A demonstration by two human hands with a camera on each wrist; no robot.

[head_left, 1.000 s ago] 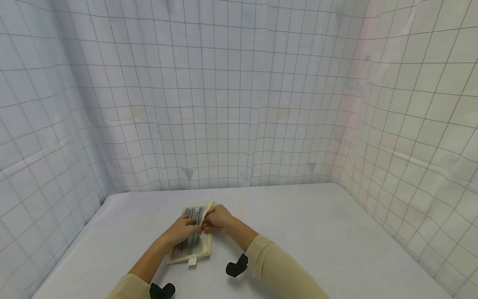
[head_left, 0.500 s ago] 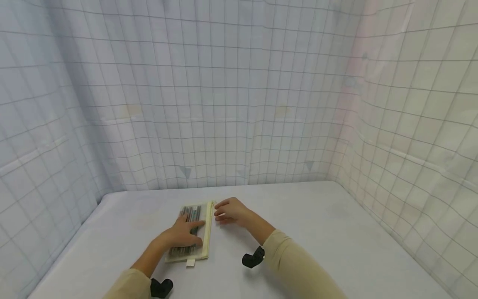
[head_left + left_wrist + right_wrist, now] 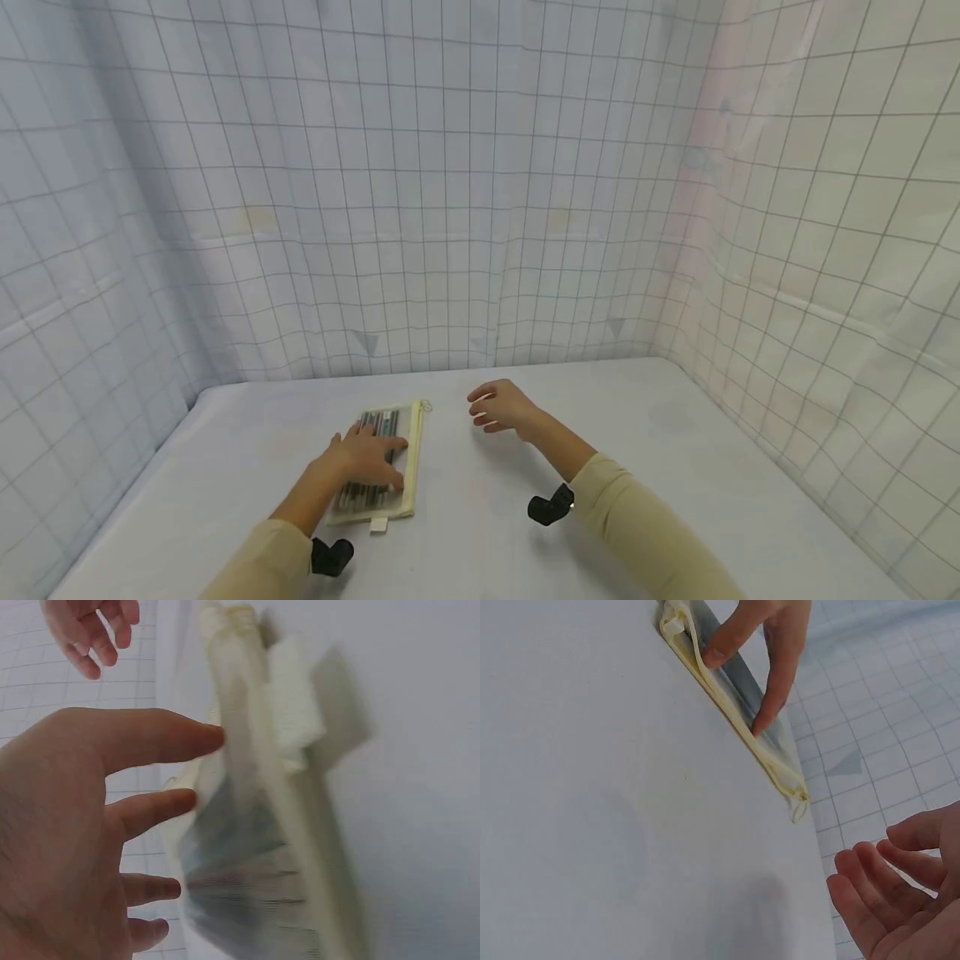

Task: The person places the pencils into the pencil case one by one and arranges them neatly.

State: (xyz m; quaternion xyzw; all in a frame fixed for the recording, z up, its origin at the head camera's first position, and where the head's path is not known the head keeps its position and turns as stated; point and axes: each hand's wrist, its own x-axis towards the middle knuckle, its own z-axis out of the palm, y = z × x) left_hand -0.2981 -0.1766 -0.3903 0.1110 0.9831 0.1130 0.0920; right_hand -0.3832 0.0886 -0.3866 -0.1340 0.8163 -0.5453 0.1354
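A see-through zip pouch with cream edging lies on the white table, left of the middle. Dark, slim, pen-like sticks show through its clear face. Over the pouch my left hand is spread, thumb and fingertips resting on it near the cream zip edge. In the left wrist view those fingers are straight and apart, touching the film. My right hand hovers to the right of the pouch, fingers loosely bent and holding nothing. The right wrist view shows a thin loop at the pouch's far corner.
A small white tag sticks out from the pouch's near end. Black wrist-worn cameras sit by both sleeves, one by the left, one by the right. Grid-patterned white curtains enclose the table's back and sides.
My right hand has let go of the pouch's zip edge and moved away to the right. The pouch now lies flatter, and my left hand has spread out over it.
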